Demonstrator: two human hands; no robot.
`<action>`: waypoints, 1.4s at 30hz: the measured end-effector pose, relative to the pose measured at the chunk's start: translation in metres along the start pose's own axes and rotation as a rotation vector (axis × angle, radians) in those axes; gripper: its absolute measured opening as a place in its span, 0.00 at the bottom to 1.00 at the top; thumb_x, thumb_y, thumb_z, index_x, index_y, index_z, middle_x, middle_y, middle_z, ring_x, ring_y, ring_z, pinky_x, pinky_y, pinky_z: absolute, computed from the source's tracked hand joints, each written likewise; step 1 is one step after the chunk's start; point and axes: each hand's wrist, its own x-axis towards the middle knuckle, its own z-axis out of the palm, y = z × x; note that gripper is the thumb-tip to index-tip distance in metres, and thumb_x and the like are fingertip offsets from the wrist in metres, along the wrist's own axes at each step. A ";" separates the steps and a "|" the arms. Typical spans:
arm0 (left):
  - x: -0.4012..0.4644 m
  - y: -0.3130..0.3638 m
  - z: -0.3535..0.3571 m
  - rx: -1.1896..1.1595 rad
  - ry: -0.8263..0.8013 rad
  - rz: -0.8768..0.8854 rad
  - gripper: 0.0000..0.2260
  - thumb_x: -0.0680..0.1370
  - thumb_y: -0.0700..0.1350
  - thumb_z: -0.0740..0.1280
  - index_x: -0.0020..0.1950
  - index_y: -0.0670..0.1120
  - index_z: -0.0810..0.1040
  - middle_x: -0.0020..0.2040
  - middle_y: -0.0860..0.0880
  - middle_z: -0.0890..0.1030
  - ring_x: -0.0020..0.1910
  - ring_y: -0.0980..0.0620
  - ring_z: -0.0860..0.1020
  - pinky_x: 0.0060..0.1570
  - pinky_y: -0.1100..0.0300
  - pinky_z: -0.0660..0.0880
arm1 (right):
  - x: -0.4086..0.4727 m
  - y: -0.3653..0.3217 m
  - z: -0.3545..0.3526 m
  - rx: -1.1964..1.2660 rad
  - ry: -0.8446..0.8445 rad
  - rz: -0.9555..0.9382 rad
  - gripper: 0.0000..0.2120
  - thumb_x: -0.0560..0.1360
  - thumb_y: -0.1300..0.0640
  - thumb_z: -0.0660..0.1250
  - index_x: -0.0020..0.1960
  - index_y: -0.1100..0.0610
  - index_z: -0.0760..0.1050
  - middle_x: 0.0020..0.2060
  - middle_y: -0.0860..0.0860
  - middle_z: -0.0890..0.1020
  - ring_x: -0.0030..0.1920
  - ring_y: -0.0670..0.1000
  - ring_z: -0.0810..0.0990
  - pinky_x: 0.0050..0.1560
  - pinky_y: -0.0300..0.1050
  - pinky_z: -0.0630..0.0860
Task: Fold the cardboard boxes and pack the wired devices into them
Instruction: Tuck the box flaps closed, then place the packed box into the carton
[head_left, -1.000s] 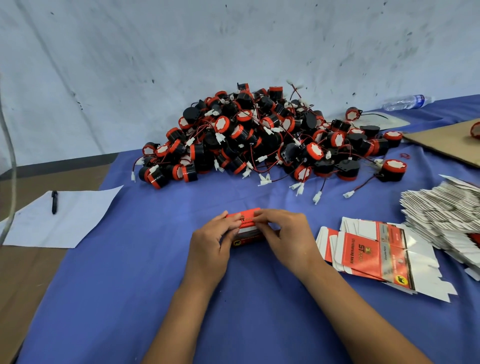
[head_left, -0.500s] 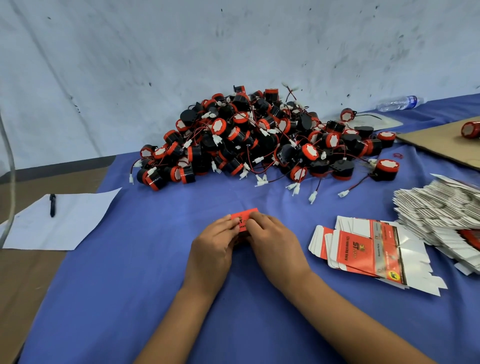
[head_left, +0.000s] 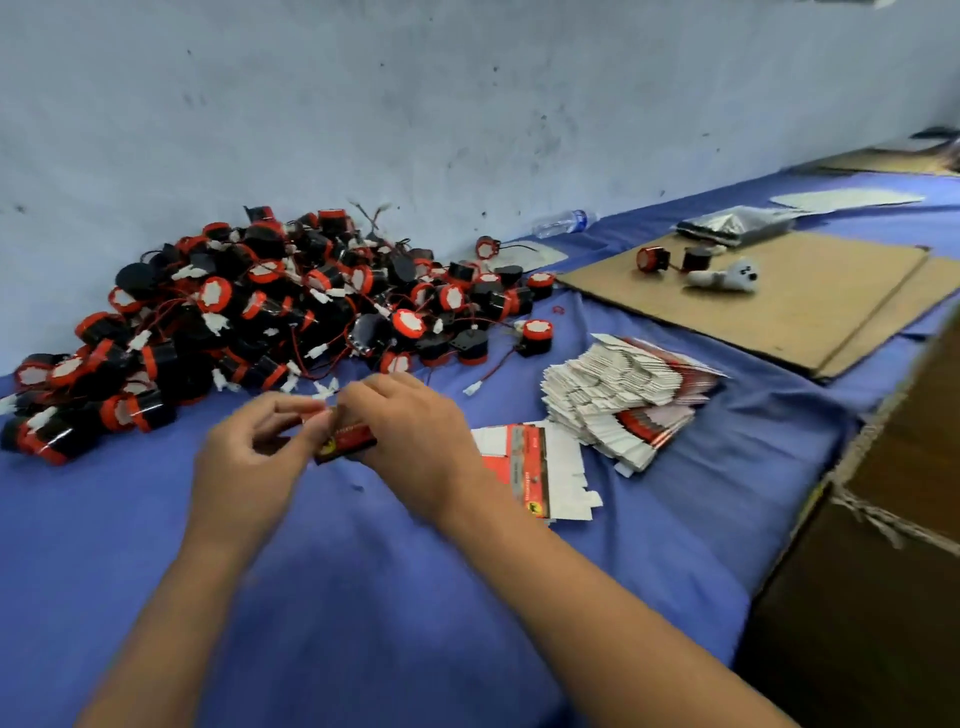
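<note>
A small red box (head_left: 345, 440) was held between both hands just above the blue cloth (head_left: 363, 597), near the front of the table. The right hand (head_left: 415, 447) curled over the box's right end and hid most of it; only the red side and a dark end with a yellow mark showed. The left hand (head_left: 249, 457) pinched the box's upper left edge with thumb and forefinger, though motion blur made the fingertips hard to make out. Both forearms reached in from the lower edge, cut off by the frame.

Just behind the hands lay a heap of black-and-red wired devices (head_left: 270, 322), its left side cut off. A few flat box blanks (head_left: 535, 473) lay partly under the right wrist, and a stack of blanks (head_left: 623, 395) sat just beyond them. Farther right were a cardboard sheet (head_left: 769, 312), a water bottle (head_left: 563, 223) by the wall, and a brown carton (head_left: 883, 571), cropped at the right edge. Bare cloth lay open in front of the hands.
</note>
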 end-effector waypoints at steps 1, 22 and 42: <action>0.007 0.025 0.020 -0.043 -0.015 0.033 0.02 0.77 0.51 0.75 0.49 0.57 0.84 0.47 0.56 0.86 0.48 0.59 0.84 0.46 0.62 0.80 | -0.001 0.010 -0.029 -0.036 0.064 0.048 0.15 0.73 0.52 0.77 0.55 0.54 0.76 0.51 0.49 0.80 0.54 0.55 0.75 0.38 0.52 0.75; -0.060 0.230 0.311 -0.050 -0.727 0.425 0.11 0.76 0.41 0.66 0.55 0.49 0.85 0.50 0.48 0.86 0.50 0.49 0.81 0.42 0.58 0.73 | -0.147 0.131 -0.297 -0.414 0.140 1.067 0.20 0.71 0.62 0.70 0.62 0.50 0.79 0.53 0.54 0.82 0.53 0.57 0.81 0.52 0.51 0.80; -0.006 -0.014 0.153 0.479 -0.143 -0.110 0.03 0.76 0.45 0.73 0.43 0.49 0.81 0.43 0.49 0.78 0.48 0.46 0.75 0.45 0.54 0.68 | -0.044 0.124 -0.054 -0.081 -0.812 0.299 0.65 0.58 0.37 0.84 0.83 0.43 0.47 0.71 0.54 0.66 0.74 0.58 0.60 0.74 0.59 0.65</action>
